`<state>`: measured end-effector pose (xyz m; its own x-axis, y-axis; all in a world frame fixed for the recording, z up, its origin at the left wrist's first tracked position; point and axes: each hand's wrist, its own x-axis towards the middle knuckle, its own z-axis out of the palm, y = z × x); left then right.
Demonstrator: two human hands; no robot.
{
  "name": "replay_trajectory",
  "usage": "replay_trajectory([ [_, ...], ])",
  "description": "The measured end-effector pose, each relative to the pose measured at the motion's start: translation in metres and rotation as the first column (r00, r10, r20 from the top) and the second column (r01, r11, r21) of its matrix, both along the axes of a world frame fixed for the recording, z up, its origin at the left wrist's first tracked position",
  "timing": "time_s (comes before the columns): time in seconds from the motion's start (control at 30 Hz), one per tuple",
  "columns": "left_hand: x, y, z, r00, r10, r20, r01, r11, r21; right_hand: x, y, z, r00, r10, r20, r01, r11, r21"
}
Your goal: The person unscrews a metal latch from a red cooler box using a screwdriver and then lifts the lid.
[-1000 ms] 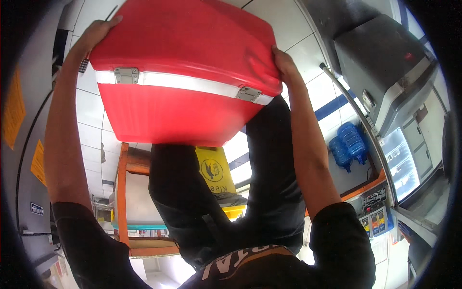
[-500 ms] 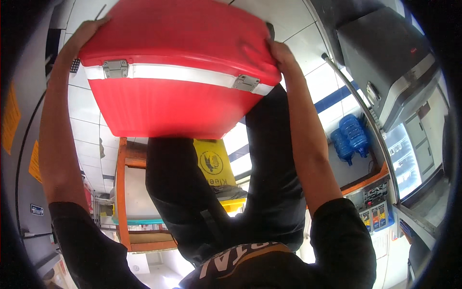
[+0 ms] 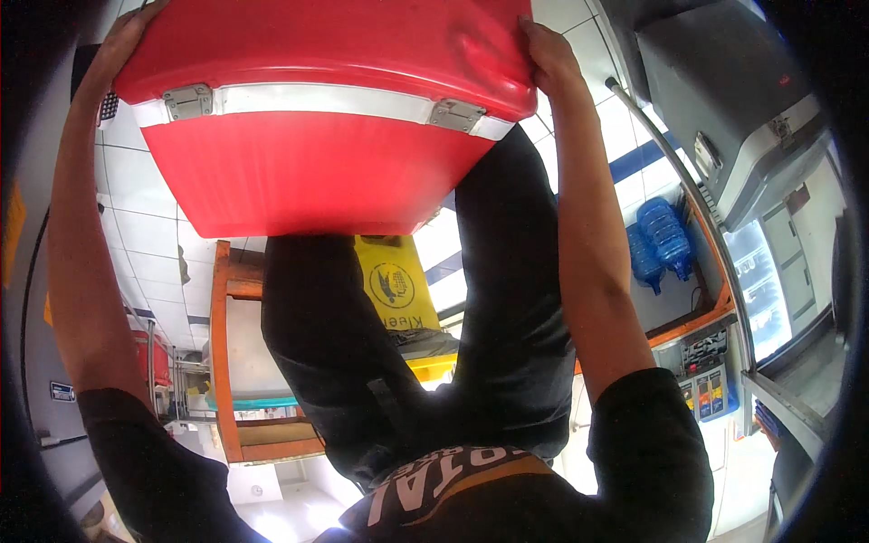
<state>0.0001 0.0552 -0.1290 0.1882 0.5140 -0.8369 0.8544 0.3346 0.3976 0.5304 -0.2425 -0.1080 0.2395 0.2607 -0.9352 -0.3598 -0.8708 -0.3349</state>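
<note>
A large red cooler box (image 3: 299,176) with a white band and two grey metal hinges fills the upper middle of the view, in front of my legs. At its upper left end my left hand (image 3: 129,38) grips the box's side, the fingers partly cut off by the frame's edge. On the opposite end my right hand (image 3: 550,56) is closed on the side of the box, its fingertips hidden behind the red wall. Both arms are stretched out. The far part of the lid runs out of the picture.
A yellow wet-floor sign (image 3: 391,285) stands on the tiled floor behind my legs. Blue water jugs (image 3: 665,237) lie to the right, beside a metal rail (image 3: 674,181). A grey cooler box (image 3: 729,100) sits at upper right. An orange wooden frame (image 3: 220,353) is at left.
The red cooler box, held in both hands, has shifted up and slightly left in the view, and its top is now cut off more. Both hands keep their places on it.
</note>
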Motion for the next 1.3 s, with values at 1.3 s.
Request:
replay_trajectory([
  [1.3,0.009,-0.016,0.005,0.899,-0.338,-0.277,0.385,0.912,0.138,-0.028,-0.007,0.035,0.9,0.434,0.046,-0.431,0.9,-0.063],
])
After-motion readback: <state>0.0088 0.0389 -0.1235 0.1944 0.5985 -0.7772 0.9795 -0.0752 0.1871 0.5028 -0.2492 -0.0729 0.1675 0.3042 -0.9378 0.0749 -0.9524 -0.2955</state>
